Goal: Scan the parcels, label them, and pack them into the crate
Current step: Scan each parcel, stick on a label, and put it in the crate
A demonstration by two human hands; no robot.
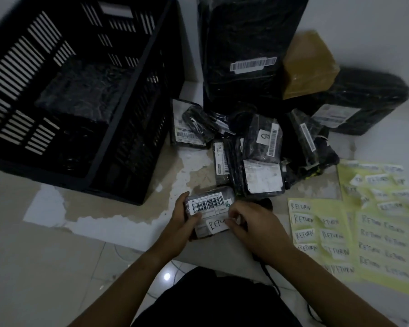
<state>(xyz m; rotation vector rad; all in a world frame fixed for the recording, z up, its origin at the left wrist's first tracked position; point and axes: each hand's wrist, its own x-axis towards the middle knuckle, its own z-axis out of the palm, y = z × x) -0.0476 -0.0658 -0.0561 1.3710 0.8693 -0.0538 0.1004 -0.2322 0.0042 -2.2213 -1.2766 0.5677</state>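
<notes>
My left hand (pixel 178 223) grips a small black wrapped parcel (pixel 210 204) by its left side, barcode label facing up. My right hand (pixel 253 224) presses a white "RETURN" sticker (pixel 217 226) onto the parcel's near face with its fingertips. A black slatted crate (pixel 87 90) stands at the upper left and holds one dark wrapped parcel (pixel 80 90) on its floor. A heap of several small black parcels (pixel 257 149) lies just beyond my hands.
Yellow backing sheets with several "RETURN" stickers (pixel 340 232) lie on the floor at the right. A tall black bag (pixel 246 55), a brown taped box (pixel 309 64) and a large black parcel (pixel 364 97) stand against the wall. A black cable (pixel 269 279) runs under my right wrist.
</notes>
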